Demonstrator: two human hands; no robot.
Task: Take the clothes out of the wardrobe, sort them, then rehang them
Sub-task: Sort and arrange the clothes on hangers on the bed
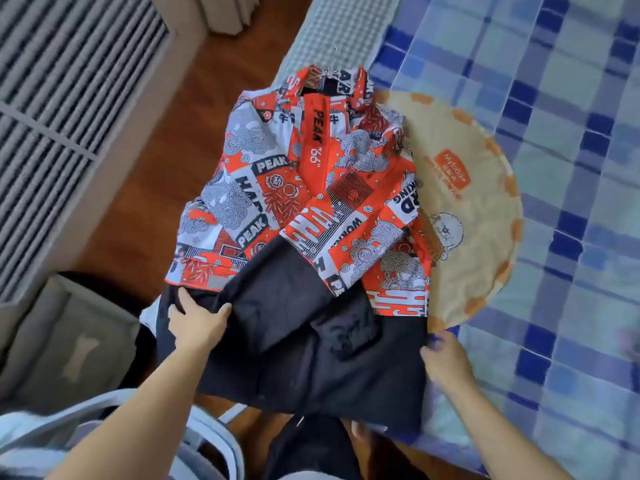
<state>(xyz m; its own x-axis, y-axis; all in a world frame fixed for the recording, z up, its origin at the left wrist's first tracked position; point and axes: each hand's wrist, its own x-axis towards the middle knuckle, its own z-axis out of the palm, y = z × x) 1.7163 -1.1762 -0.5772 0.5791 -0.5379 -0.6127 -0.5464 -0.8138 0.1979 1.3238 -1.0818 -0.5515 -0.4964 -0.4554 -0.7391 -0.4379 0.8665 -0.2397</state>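
Note:
A red, white and black printed shirt (304, 188) lies on the edge of the bed, its collar on a thin wire hanger (327, 69). A black garment (311, 344) lies over the shirt's lower part and hangs off the bed edge. My left hand (197, 323) grips the black garment's left edge, thumb over the fabric. My right hand (446, 358) holds its right edge, fingers curled at the cloth; the fingertips are blurred.
The bed has a blue and white checked cover (554, 133). A round beige cushion (464, 202) lies under the shirt's right side. Wooden floor (166, 168) runs on the left, beside a slatted door (52, 116). A grey fabric box (69, 341) stands at lower left.

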